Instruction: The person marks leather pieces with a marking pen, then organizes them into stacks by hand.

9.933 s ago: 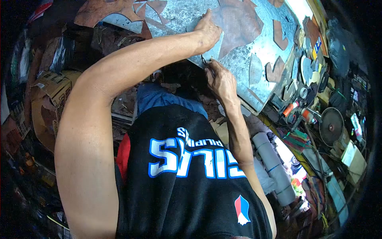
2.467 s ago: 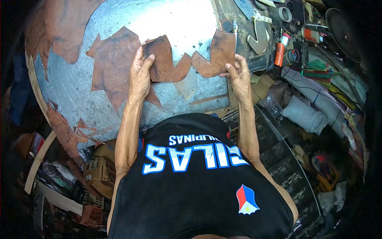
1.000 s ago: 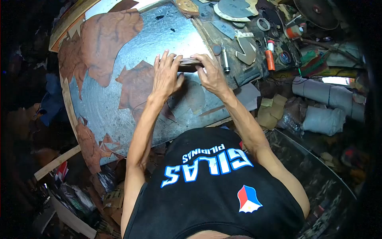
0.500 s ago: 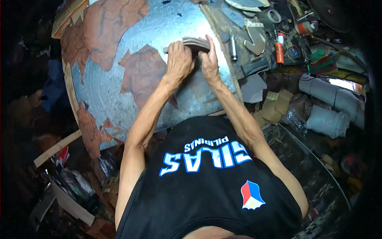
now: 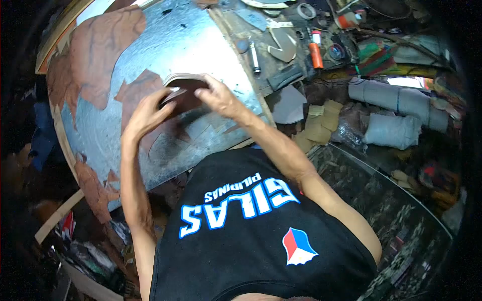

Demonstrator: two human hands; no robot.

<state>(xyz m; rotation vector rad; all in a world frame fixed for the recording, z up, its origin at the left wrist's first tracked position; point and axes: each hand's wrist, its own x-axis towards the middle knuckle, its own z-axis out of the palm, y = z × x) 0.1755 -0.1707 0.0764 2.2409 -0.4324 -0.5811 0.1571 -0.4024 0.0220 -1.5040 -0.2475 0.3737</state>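
Observation:
A small stack of thin brown, curved pieces (image 5: 187, 82) is held up over the metal-topped table (image 5: 165, 163). My left hand (image 5: 149, 111) has its fingers at the left end of the stack, thumb stretched below it. At the other end, my right hand (image 5: 219, 97) is closed on the stack, fingers behind and thumb in front. The pieces bow upward between the two hands. Under them lies a ragged reddish-brown leather piece (image 5: 142, 89), partly covered by my left hand and the stack.
A larger leather sheet (image 5: 103, 55) spreads over the table's far left. On the bench to the right are an orange tube (image 5: 316, 56), a slim metal tool (image 5: 254, 57) and a roll of tape (image 5: 306, 11). Wrapped rolls (image 5: 389, 98) lie farther right.
Both hands have brought the stack nearer to my body and, with the view shifting too, it sits lower left. My left hand has turned, its thumb now spread below the pieces.

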